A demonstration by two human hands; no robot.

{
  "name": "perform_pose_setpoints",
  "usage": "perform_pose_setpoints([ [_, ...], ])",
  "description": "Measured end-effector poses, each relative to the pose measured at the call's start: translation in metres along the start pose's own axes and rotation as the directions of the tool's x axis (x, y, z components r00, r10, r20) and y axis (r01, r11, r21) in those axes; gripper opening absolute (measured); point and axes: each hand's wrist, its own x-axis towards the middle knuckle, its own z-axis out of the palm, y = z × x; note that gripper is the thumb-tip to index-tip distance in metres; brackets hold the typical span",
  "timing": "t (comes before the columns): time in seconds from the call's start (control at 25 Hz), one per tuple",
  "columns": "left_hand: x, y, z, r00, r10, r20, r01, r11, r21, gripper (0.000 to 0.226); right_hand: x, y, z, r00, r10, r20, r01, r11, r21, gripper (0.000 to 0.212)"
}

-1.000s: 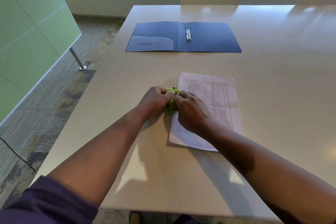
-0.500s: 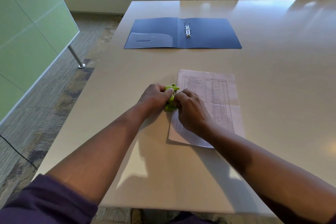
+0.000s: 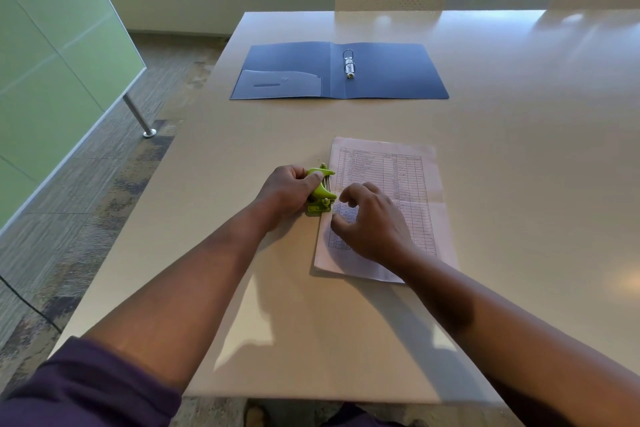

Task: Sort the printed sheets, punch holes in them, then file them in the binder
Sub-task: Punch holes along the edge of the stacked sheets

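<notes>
Left hand (image 3: 289,189) grasps the green hole punch (image 3: 321,193) set on the left edge of the printed sheets (image 3: 384,204); right hand (image 3: 372,222), fingers loosely curled and holding nothing, hovers over the sheets. Beyond them on the table (image 3: 502,156), the open blue binder (image 3: 339,71) lies flat, rings up.
</notes>
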Motion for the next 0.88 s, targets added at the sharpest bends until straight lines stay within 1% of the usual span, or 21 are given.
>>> perform_pose_setpoints([
  [0.08,0.000,-0.001,0.001,1.000,-0.007,-0.012,0.007,1.000,-0.023,0.027,0.000,-0.002,-0.001,0.998,0.029,0.054,-0.028,0.999,-0.019,0.045],
  [0.16,-0.001,-0.001,0.001,1.000,-0.005,-0.011,0.004,1.000,-0.022,0.028,0.001,-0.005,-0.001,0.996,0.050,0.074,-0.045,0.997,-0.066,0.045],
  [0.24,-0.003,-0.001,0.001,1.000,0.001,-0.006,-0.001,0.999,-0.032,0.029,0.003,-0.010,-0.001,0.994,0.088,0.067,-0.083,0.994,-0.076,0.035],
  [0.32,-0.004,-0.001,0.000,1.000,0.003,-0.005,-0.003,0.999,-0.033,0.029,0.006,-0.013,-0.001,0.988,0.141,0.062,-0.139,0.990,-0.030,0.023],
  [0.44,-0.005,-0.002,0.001,1.000,0.004,0.000,-0.004,0.998,-0.061,0.029,0.007,-0.012,-0.002,0.979,0.190,0.073,-0.193,0.980,0.040,0.018],
  [0.52,-0.006,-0.002,0.002,1.000,0.007,-0.006,-0.007,0.997,-0.081,0.029,0.004,-0.014,-0.001,0.981,0.186,0.060,-0.187,0.982,0.012,0.029],
  [0.64,-0.005,-0.004,0.003,1.000,0.014,-0.014,-0.015,0.997,-0.075,0.029,-0.001,-0.021,0.007,0.979,0.196,0.064,-0.186,0.974,-0.127,0.063],
  [0.68,-0.005,-0.004,0.002,1.000,0.014,-0.016,-0.015,0.998,-0.067,0.030,-0.002,-0.025,0.010,0.978,0.196,0.066,-0.183,0.970,-0.159,0.071],
  [0.76,-0.004,-0.005,0.002,1.000,0.015,-0.019,-0.016,0.999,-0.051,0.033,-0.003,-0.030,0.012,0.979,0.190,0.067,-0.176,0.968,-0.179,0.073],
  [0.88,-0.002,-0.006,0.001,1.000,0.018,-0.015,-0.019,0.999,-0.039,0.032,-0.001,-0.036,0.010,0.983,0.169,0.073,-0.155,0.974,-0.164,0.065],
])
